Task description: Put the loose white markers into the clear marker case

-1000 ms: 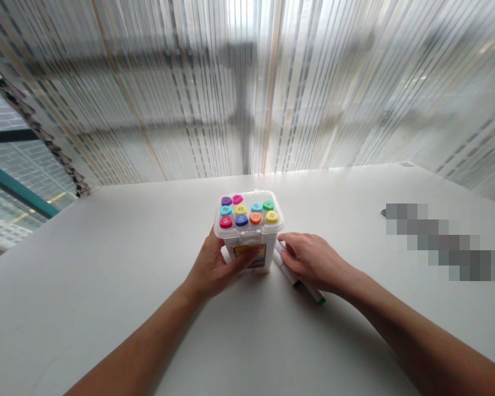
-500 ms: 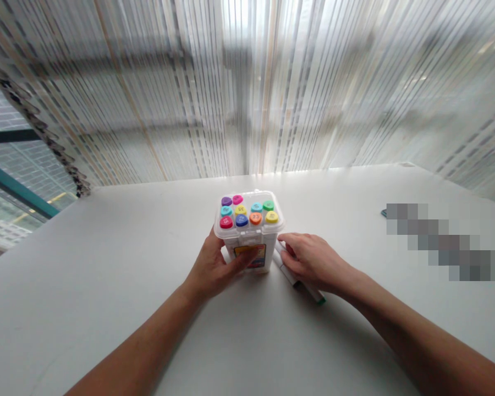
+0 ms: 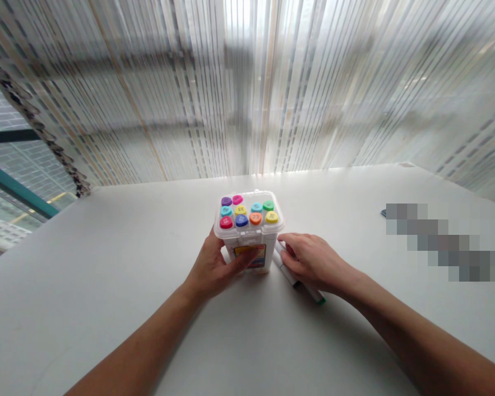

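White table (image 3: 107,308), upright marker tub (image 3: 247,236), left hand (image 3: 212,264)

Striped curtain (image 3: 297,82) shifted slightly, its strips fanned a little differently

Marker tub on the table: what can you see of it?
A clear plastic tub stands upright on the white table, lid shut, holding markers upright; ten numbered, multicoloured caps show under the lid. A yellow label sits on its front. The left hand grips its left side, thumb across the front; the right hand reaches its right corner with the fingertips.
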`<state>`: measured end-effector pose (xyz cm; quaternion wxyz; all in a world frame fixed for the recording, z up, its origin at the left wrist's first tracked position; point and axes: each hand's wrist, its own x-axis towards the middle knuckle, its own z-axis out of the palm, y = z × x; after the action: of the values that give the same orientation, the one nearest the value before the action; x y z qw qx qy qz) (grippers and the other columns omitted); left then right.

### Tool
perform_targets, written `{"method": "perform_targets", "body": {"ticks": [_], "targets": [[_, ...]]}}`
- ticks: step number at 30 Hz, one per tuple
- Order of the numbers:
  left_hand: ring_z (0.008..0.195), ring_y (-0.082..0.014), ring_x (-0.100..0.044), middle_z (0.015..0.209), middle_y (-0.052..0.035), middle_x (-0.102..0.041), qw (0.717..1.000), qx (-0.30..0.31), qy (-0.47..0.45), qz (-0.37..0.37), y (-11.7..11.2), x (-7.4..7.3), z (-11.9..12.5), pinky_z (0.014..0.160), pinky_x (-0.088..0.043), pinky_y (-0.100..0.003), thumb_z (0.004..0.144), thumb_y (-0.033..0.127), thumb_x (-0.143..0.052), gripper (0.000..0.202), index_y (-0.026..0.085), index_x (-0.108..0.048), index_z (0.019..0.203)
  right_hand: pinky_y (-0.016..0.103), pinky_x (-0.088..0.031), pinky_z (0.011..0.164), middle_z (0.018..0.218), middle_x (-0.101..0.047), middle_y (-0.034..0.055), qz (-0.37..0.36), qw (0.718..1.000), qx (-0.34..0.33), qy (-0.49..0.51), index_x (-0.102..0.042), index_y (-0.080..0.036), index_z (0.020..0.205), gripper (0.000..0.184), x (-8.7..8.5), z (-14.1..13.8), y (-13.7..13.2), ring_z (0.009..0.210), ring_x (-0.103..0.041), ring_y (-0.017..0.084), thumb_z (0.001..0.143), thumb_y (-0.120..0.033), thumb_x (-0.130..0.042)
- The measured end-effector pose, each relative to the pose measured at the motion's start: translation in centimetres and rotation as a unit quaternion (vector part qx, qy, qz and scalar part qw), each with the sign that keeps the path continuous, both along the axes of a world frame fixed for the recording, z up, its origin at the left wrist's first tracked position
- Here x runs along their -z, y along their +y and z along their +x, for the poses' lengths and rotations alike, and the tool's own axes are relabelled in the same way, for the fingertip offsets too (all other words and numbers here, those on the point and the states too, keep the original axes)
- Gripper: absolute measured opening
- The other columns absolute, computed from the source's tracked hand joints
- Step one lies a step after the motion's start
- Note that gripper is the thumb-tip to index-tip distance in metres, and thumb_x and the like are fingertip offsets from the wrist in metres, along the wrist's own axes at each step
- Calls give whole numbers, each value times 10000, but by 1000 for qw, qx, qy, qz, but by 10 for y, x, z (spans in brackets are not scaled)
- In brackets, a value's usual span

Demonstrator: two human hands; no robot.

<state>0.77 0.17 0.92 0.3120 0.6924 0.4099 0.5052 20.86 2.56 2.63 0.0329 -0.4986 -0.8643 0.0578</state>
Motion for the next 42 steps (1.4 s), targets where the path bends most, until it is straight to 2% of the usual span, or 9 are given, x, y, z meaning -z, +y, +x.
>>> {"method": "perform_targets", "body": {"ticks": [15,27,36,42], "targets": [[1109,-318,-566,1179,-171,-624,1000,-1,-7,2,-2,-1,2,963,-437,-444,766,426,-658,351,124,-644,944,234,-290,599,767,-624,35,-3,1000,0,-11,-528,-178,752,120,-1,-1,0,692,-558,146,839,-203,-451],[1113,-322,-570,1106,-137,-669,1000,-11,-10,-6,-1,0,0,965,-444,-454,753,430,-678,360,154,-657,983,238,-290,595,769,-625,39,-4,1000,-3,-11,-527,-175,750,124,-2,-1,0,693,-562,148,844,-199,-450],[1107,-314,-574,1171,-149,-636,1000,-9,1,5,-1,-2,1,978,-435,-445,762,424,-663,336,145,-660,948,234,-286,595,755,-621,34,-2,1000,-1,-6,-534,-173,751,121,-2,-1,0,678,-554,141,838,-193,-451],[1089,-324,-588,1035,-130,-690,1000,-17,-7,3,-1,-1,2,957,-454,-448,749,444,-674,330,155,-673,908,237,-288,593,766,-625,39,-2,1000,-2,-7,-534,-173,757,118,-1,-1,0,685,-560,147,837,-194,-450]]}}
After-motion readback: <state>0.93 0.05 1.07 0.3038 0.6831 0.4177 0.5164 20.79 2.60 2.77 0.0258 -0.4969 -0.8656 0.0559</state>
